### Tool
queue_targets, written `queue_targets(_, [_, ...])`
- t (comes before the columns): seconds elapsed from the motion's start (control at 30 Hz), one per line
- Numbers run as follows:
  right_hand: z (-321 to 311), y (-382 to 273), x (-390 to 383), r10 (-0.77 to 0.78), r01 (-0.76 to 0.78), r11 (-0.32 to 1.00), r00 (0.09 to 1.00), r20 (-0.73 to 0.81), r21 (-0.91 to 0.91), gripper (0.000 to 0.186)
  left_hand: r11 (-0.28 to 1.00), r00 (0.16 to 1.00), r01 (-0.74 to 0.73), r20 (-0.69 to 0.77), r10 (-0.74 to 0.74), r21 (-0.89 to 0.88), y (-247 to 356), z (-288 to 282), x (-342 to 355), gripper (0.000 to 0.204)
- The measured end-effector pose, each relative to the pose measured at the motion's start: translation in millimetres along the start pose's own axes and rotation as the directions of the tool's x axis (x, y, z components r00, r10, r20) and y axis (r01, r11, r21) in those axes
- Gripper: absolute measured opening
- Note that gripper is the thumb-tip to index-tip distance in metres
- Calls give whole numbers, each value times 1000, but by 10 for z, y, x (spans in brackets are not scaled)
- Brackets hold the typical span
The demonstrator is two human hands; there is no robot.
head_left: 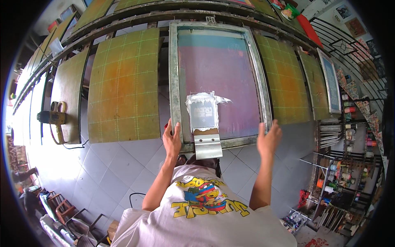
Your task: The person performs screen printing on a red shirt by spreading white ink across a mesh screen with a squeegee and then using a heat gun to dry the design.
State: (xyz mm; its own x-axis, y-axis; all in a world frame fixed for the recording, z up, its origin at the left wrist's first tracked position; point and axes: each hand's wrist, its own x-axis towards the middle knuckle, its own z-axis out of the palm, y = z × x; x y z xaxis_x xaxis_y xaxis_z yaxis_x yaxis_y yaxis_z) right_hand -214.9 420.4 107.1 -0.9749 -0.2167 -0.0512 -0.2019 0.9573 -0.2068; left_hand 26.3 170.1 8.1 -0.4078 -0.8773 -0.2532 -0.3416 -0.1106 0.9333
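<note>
A metal-edged screen printing frame (174, 78) lies over the middle of the bench, its mesh tinted purple and blue. White ink (202, 99) is spread in a thick ragged ring around a small printed-design area on the mesh. Below it, a squeegee (208, 146) with a metal handle rests across the frame's near edge. My left hand (172, 140) is at the near left corner, thumb and fingers around the frame's side. By the near right corner, my right hand (269, 138) has thumb and fingers apart, holding nothing.
Yellow-green printing boards with grid lines (125, 86) (284, 78) flank the frame. A yellow heat gun (56, 117) sits on the board at far left. Racks of ink pots (339, 175) stand at the right. Chairs (68, 210) are at the lower left on the tiled floor.
</note>
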Motion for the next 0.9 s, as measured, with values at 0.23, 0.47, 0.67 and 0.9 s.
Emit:
queue_targets(0.23, [389, 766, 1177, 16, -60, 957, 988, 153, 284, 80, 994, 998, 41, -52, -36, 103, 224, -24, -19, 67])
queue_targets(0.47, [478, 470, 1187, 90, -72, 785, 996, 2, 616, 71, 986, 974, 54, -227, -17, 160, 256, 50, -97, 64])
queue_targets(0.67, [724, 1224, 1219, 137, -75, 832, 988, -72, 550, 66, 999, 978, 40, -203, -40, -7, 566, 239, -486, 53])
queue_targets(0.9, [27, 2345, 1005, 307, -96, 766, 923, -231, 636, 73, 996, 996, -90, -23, 90, -19, 747, 1155, -959, 48])
